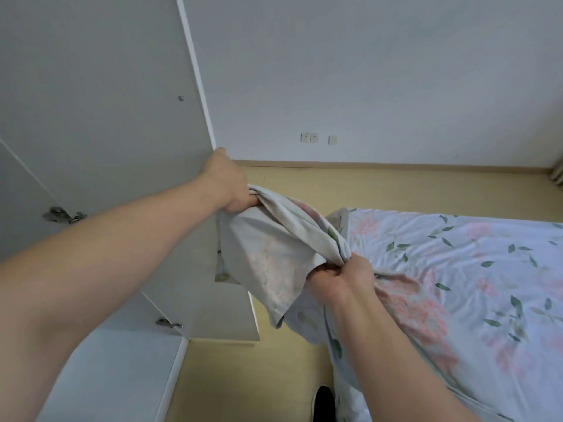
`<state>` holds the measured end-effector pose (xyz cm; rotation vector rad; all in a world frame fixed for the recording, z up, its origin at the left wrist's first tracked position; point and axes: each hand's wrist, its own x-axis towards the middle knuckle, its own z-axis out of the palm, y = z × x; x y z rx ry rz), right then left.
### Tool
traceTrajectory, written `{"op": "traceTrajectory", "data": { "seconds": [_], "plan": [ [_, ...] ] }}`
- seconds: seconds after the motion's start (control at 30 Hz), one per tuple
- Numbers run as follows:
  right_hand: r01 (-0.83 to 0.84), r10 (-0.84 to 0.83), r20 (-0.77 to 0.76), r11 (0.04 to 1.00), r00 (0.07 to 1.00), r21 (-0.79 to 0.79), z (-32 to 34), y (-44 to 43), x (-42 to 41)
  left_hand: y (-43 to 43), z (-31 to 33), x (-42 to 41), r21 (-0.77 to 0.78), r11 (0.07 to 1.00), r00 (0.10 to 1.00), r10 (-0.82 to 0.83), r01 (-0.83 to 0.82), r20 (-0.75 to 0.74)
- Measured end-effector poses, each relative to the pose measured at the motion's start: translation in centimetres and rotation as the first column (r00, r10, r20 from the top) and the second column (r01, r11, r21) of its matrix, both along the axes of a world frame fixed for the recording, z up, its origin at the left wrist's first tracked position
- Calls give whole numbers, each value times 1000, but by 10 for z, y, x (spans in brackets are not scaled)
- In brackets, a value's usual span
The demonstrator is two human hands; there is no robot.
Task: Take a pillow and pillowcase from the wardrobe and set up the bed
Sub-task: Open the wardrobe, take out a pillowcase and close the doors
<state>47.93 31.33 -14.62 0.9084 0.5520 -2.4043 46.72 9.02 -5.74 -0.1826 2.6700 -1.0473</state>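
Note:
A floral pillowcase, pale with pink flowers and green leaves, hangs stretched between both hands above the floor by the bed's corner. My left hand grips its upper end, close to the edge of the open wardrobe door. My right hand clutches the lower end, over the corner of the bed, which is covered with a matching floral sheet. No pillow is visible.
The white wardrobe door stands open at the left with two metal hinges. Yellowish floor runs between wardrobe and bed to the far wall, which has sockets. A dark shoe shows at the bottom.

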Motion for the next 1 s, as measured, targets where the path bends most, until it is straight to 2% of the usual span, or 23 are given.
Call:
{"op": "traceTrajectory", "data": {
  "seconds": [0.2, 0.37, 0.57, 0.73, 0.87, 1.0],
  "plan": [
    [6, -7, 46, 1000, 999, 30, 15, 5, 12, 9, -11, 17, 17, 999, 995, 29, -27, -93],
    [-19, 8, 133, 996, 991, 86, 24, 0, 29, 9, -20, 50, 74, 997, 999, 29, -26, -41],
    [-109, 90, 145, 986, 985, 127, 27, -24, 66, 3, -15, 130, 148, 973, 982, 187, -180, -34],
    [-239, 221, 147, 965, 964, 113, 22, -54, 106, -33, -22, 219, 352, 857, 915, 403, -377, 0],
    [-348, 321, 175, 924, 931, 156, 17, -80, 146, -66, -44, 288, 514, 784, 892, 445, -347, -78],
    [-401, 366, 252, 910, 896, 104, 4, -106, 183, -99, -53, 348, 522, 767, 844, 514, -373, -152]
  ]
}}
